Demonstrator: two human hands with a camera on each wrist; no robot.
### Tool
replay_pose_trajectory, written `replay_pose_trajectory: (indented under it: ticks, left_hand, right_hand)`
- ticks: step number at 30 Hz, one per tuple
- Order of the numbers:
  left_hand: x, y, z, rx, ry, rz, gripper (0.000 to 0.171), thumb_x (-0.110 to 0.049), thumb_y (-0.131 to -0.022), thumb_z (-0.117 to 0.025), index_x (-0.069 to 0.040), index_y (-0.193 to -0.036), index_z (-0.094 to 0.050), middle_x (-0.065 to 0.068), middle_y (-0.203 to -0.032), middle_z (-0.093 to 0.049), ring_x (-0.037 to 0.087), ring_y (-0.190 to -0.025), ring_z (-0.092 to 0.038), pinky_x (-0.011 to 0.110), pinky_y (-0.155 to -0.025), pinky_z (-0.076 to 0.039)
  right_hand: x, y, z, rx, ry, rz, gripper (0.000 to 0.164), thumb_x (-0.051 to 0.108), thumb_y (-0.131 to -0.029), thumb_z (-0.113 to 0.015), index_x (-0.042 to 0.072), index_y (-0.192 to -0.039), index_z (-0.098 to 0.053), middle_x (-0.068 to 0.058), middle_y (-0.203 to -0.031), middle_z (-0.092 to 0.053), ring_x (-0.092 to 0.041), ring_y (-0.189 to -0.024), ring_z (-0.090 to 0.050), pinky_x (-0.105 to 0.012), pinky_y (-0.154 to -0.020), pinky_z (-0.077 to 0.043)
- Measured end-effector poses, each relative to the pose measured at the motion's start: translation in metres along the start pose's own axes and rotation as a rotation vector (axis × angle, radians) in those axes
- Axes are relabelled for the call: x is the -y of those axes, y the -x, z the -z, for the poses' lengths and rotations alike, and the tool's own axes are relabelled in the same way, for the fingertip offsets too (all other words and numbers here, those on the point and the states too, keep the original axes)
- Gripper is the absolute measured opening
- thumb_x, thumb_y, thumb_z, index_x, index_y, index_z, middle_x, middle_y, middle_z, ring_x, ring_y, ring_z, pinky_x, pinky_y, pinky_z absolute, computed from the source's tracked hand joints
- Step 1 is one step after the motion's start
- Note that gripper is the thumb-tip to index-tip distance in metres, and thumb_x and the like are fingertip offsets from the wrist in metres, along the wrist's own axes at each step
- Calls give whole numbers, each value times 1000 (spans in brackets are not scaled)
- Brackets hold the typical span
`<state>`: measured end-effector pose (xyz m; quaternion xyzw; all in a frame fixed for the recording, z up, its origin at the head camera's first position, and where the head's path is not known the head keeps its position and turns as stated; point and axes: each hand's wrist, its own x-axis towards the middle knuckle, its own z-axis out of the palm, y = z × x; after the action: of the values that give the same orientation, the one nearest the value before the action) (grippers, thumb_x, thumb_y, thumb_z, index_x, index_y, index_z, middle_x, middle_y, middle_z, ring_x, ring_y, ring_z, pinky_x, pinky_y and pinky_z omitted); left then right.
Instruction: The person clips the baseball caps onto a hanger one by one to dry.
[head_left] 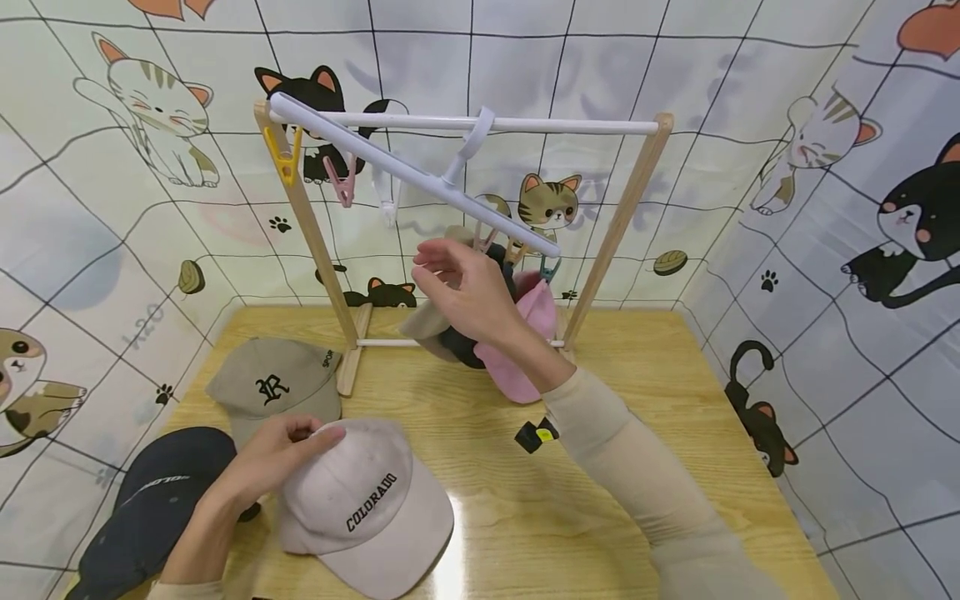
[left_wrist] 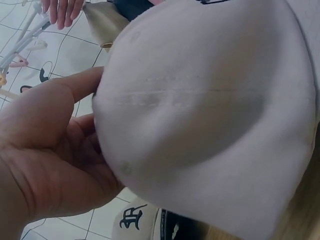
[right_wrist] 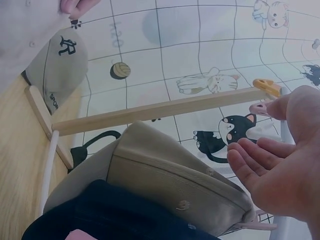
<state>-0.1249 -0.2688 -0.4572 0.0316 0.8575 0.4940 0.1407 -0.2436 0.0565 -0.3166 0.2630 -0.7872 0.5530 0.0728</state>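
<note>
My left hand [head_left: 273, 458] pinches the crown edge of a pale pinkish cap [head_left: 367, 492] lettered COLORADO, thumb on top. In the left wrist view the cap's crown [left_wrist: 200, 100] fills most of the picture. My right hand [head_left: 476, 292], fingers loosely bent and holding nothing, is raised in front of a tilted white clip hanger [head_left: 412, 173]. Beneath the hanger's low right end hang a beige cap [right_wrist: 165, 175], a dark cap [right_wrist: 110, 215] and a pink cap [head_left: 517, 379], partly hidden by my right hand and forearm. Yellow clip [head_left: 285, 158] and pink clip [head_left: 342, 182] dangle from the raised left end.
The hanger hooks over the top bar [head_left: 585, 127] of a wooden rack. On the table [head_left: 660, 400], a khaki cap [head_left: 270, 375] lies beside the rack's left foot, and a navy cap [head_left: 161, 492] lies left of my left hand. A small black and yellow object [head_left: 536, 435] is near my right sleeve.
</note>
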Motion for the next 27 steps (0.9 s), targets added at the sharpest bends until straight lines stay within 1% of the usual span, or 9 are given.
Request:
replay_pose_trajectory:
  ticks: [2, 4, 6, 9, 12, 15, 19, 23, 27]
  left_hand:
    - [-3, 0, -1, 0, 13, -1, 44, -44, -109, -76, -3, -94, -72, -3, -78, -64, 11, -77, -62, 29, -69, -55]
    - [-7, -2, -2, 1, 40, 1, 44, -43, -109, -77, -2, -94, -72, -3, -78, -65, 11, -77, -63, 30, -69, -57]
    - [-10, -4, -4, -3, 66, -2, 40, -41, -109, -77, -2, -97, -75, -2, -82, -70, 12, -79, -67, 31, -70, -61]
    - [-15, -7, -6, -8, 133, 0, 36, -36, -108, -78, -1, -104, -79, 0, -89, -78, 14, -82, -74, 36, -71, -66]
    - [-21, -10, -7, -22, 185, 10, 35, -35, -107, -81, 0, -108, -81, 0, -92, -81, 15, -86, -76, 37, -74, -67]
    - [-27, -10, -7, -22, 220, 9, 34, -33, -105, -83, 1, -111, -80, -2, -94, -83, 15, -89, -77, 35, -78, -67]
    - [-33, -9, -7, -2, 231, -27, 36, -27, -105, -83, 3, -124, -78, -3, -102, -84, 14, -96, -79, 33, -84, -67]
    - [-38, -8, -8, 4, 227, -76, 41, -23, -106, -82, 4, -135, -74, -7, -110, -84, 11, -100, -80, 29, -87, -66]
    - [-44, -9, -11, 7, 251, -121, 36, -20, -107, -80, 5, -132, -76, -9, -108, -85, 10, -97, -82, 29, -84, -67]
  right_hand:
    - [2, -2, -1, -3, 5, 0, 38, 22, -111, -70, 5, -145, -70, -10, -135, -79, -23, -125, -76, -34, -111, -61]
    - [3, -4, -1, -4, 11, 1, 38, 22, -110, -70, 5, -144, -70, -10, -135, -79, -23, -125, -76, -33, -110, -62]
    - [3, -5, -2, -7, 16, 7, 38, 22, -111, -70, 4, -144, -70, -11, -134, -79, -24, -124, -76, -32, -110, -62]
    - [1, -7, -3, -6, 22, 16, 38, 21, -111, -69, 3, -144, -70, -13, -135, -79, -25, -124, -77, -31, -109, -62]
    - [1, -9, -3, -3, 27, 26, 38, 20, -111, -68, 1, -144, -70, -17, -136, -79, -27, -125, -77, -33, -110, -62]
    - [1, -11, -3, -2, 37, 31, 40, 20, -110, -68, 0, -145, -69, -17, -136, -78, -28, -124, -77, -35, -110, -62]
    - [2, -14, -2, -13, 55, 33, 41, 20, -109, -69, 1, -145, -69, -14, -136, -78, -27, -123, -78, -34, -109, -63]
    - [3, -17, -1, -21, 66, 24, 41, 21, -109, -68, 1, -146, -69, -14, -137, -77, -26, -122, -78, -32, -108, -62]
    - [3, -20, -2, -30, 80, 6, 42, 22, -110, -67, 2, -148, -68, -13, -140, -76, -25, -123, -77, -32, -109, -62]
